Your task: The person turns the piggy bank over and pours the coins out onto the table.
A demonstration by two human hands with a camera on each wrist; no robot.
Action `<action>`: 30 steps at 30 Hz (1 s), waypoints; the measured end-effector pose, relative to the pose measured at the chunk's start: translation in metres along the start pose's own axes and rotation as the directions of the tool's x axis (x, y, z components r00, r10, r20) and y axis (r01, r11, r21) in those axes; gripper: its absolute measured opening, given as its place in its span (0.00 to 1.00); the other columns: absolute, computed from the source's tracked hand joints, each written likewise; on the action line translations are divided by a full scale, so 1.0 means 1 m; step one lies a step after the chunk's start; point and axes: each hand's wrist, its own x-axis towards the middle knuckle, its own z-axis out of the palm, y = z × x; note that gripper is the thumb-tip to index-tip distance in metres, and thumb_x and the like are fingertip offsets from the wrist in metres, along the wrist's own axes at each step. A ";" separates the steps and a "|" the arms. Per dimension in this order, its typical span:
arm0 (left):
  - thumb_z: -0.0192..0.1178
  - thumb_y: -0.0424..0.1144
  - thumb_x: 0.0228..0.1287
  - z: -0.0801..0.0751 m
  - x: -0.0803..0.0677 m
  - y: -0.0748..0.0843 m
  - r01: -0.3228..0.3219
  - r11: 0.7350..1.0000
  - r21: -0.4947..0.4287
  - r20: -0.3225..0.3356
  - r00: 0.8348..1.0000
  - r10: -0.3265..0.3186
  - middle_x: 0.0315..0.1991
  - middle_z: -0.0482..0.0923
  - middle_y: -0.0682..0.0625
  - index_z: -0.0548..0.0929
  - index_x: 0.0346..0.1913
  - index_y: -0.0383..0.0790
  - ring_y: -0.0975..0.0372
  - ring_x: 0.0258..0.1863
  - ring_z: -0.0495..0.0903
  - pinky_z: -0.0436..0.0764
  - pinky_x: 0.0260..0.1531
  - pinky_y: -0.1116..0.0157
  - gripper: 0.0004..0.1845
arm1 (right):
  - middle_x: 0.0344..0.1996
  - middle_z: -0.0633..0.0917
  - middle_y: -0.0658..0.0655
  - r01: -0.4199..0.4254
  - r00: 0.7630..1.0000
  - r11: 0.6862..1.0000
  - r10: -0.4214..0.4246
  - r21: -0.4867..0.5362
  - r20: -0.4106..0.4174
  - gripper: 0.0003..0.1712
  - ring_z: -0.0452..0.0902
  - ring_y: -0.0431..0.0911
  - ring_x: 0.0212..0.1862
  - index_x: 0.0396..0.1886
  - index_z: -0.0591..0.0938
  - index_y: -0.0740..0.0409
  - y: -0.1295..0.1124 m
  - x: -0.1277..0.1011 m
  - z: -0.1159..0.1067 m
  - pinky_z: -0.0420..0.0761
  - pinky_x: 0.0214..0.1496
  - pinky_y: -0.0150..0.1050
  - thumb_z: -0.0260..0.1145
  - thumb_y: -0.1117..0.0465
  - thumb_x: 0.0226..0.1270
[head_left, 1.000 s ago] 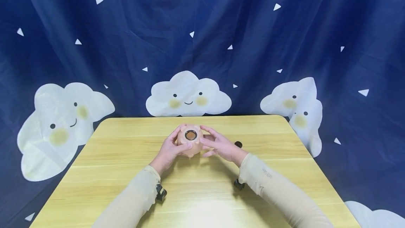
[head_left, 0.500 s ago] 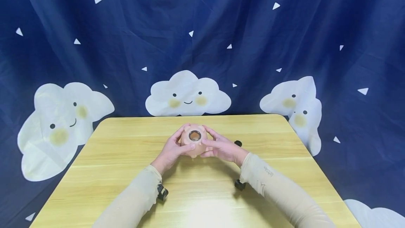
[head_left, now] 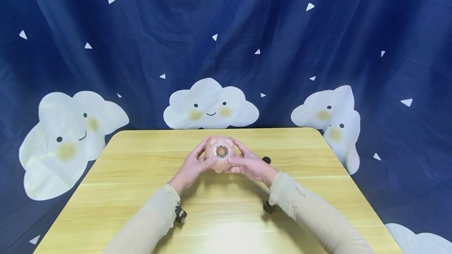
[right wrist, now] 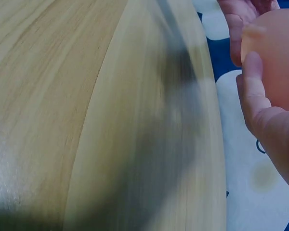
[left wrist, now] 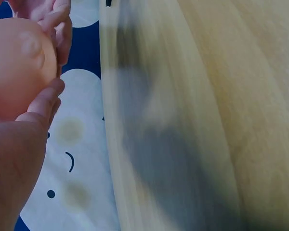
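We hold a pink piggy bank (head_left: pixel 220 156) between both hands above the middle of the wooden table (head_left: pixel 116 175), a bit toward the far side. It is a rounded, smooth, matte piece, plastic or vinyl by the look. It is turned over: the round plug hole (head_left: pixel 221 151), ringed in pale grey with a brownish centre, faces up toward the head camera. Two small stubs (head_left: pixel 214 141) poke out on its far side; its body is near-spherical, so we cannot tell a long axis. What is inside we cannot tell.

Our left hand (head_left: pixel 192 166) cups the bank's left side, fingers curled round it, thumb on the near face. Our right hand (head_left: pixel 248 164) cups the right side the same way, fingers wrapped, index laid across the near face. In the left wrist view the bank (left wrist: pixel 17 62) sits against the thumb (left wrist: pixel 41 103). The right wrist view shows it (right wrist: pixel 274 62) against the fingers (right wrist: pixel 253 82).

Table is light yellow wood-grain laminate with rounded corners. Behind it hangs a navy curtain (head_left: pixel 282 42), white triangles and smiling clouds printed on it. Sleeves (head_left: pixel 310 211) are beige.
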 end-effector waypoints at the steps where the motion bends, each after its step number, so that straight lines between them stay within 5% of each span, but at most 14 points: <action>1: 0.72 0.40 0.71 -0.001 0.000 -0.001 0.004 1.000 0.009 -0.004 1.000 -0.004 0.86 0.55 0.45 0.56 0.86 0.62 0.44 0.77 0.72 0.81 0.71 0.56 0.48 | 0.76 0.69 0.77 0.005 1.000 1.000 -0.005 -0.009 -0.005 0.57 0.85 0.53 0.62 0.89 0.44 0.35 0.000 0.000 0.000 0.87 0.67 0.53 0.68 0.65 0.75; 7: 0.76 0.42 0.67 -0.008 0.001 -0.002 0.037 0.998 0.051 0.020 0.999 -0.038 0.82 0.63 0.34 0.53 0.87 0.60 0.47 0.70 0.80 0.87 0.64 0.57 0.54 | 0.77 0.66 0.79 0.035 0.999 0.998 -0.036 -0.057 -0.012 0.58 0.87 0.49 0.53 0.89 0.44 0.34 0.002 0.000 -0.004 0.89 0.60 0.45 0.66 0.71 0.74; 10: 0.77 0.40 0.65 -0.011 0.001 -0.002 0.060 0.996 0.072 0.034 0.997 -0.063 0.79 0.67 0.31 0.52 0.88 0.61 0.57 0.49 0.88 0.90 0.43 0.64 0.56 | 0.79 0.61 0.79 0.057 0.998 0.993 -0.057 -0.103 0.003 0.59 0.85 0.51 0.57 0.89 0.45 0.34 0.001 0.001 -0.007 0.88 0.60 0.43 0.68 0.72 0.72; 14: 0.76 0.35 0.65 -0.012 0.002 -0.001 0.086 0.995 0.059 0.062 0.994 -0.090 0.79 0.67 0.31 0.50 0.88 0.64 0.60 0.28 0.84 0.82 0.25 0.67 0.58 | 0.81 0.63 0.76 0.074 0.997 0.973 -0.074 -0.220 0.009 0.62 0.76 0.62 0.72 0.88 0.48 0.34 -0.002 0.002 -0.010 0.88 0.62 0.42 0.75 0.69 0.68; 21: 0.66 0.34 0.76 -0.007 0.001 0.003 0.107 0.992 -0.071 0.131 0.987 -0.097 0.83 0.59 0.33 0.45 0.88 0.60 0.53 0.36 0.92 0.94 0.43 0.55 0.51 | 0.79 0.69 0.69 0.068 0.998 0.952 -0.070 -0.298 0.006 0.64 0.67 0.72 0.77 0.89 0.48 0.36 -0.001 0.003 -0.013 0.87 0.64 0.43 0.78 0.67 0.66; 30: 0.55 0.41 0.85 -0.005 0.001 0.002 0.125 0.987 -0.103 0.143 0.984 -0.110 0.82 0.61 0.32 0.43 0.89 0.60 0.50 0.38 0.93 0.94 0.47 0.50 0.42 | 0.80 0.68 0.68 0.075 0.997 0.949 -0.076 -0.305 0.008 0.64 0.65 0.71 0.79 0.88 0.50 0.36 0.000 0.004 -0.014 0.89 0.64 0.46 0.78 0.69 0.64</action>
